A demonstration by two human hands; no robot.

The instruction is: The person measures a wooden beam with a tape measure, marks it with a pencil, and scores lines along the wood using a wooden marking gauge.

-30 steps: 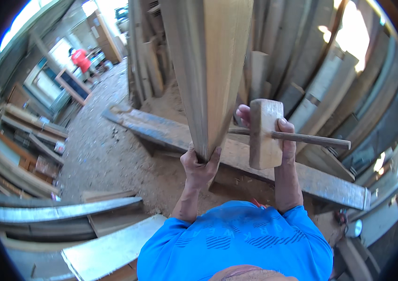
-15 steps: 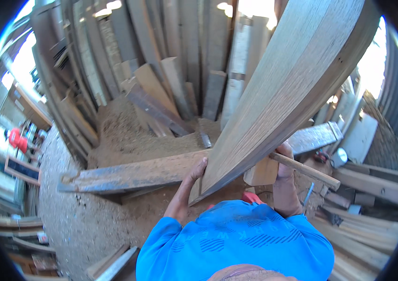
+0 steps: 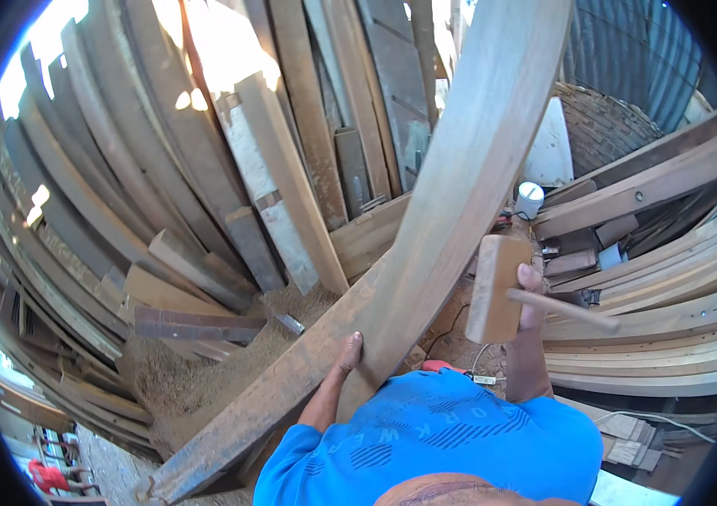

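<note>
A long, thick wooden beam (image 3: 468, 160) rises from in front of my chest toward the top right, its near end low by my shirt. My left hand (image 3: 347, 352) grips the beam's left edge near that end, thumb up and most fingers hidden. To the right of the beam, my right hand (image 3: 531, 291) holds a wooden mallet (image 3: 493, 291) up by its block-shaped head. The mallet's thin round handle points to the right, outside my grasp. Under the held beam, a second, dirt-stained beam (image 3: 266, 392) lies slantwise.
Tall planks (image 3: 181, 160) lean along the far side above a heap of sawdust (image 3: 156, 379). Stacked boards (image 3: 654, 337) fill the right side, near a white tub (image 3: 530, 199). A cable (image 3: 447, 331) runs over the ground near me. A person in red (image 3: 46, 476) is far left.
My view has swung right. The mallet has moved out to the right of the beam, its block now showing in full. My left hand keeps its place on the beam's edge.
</note>
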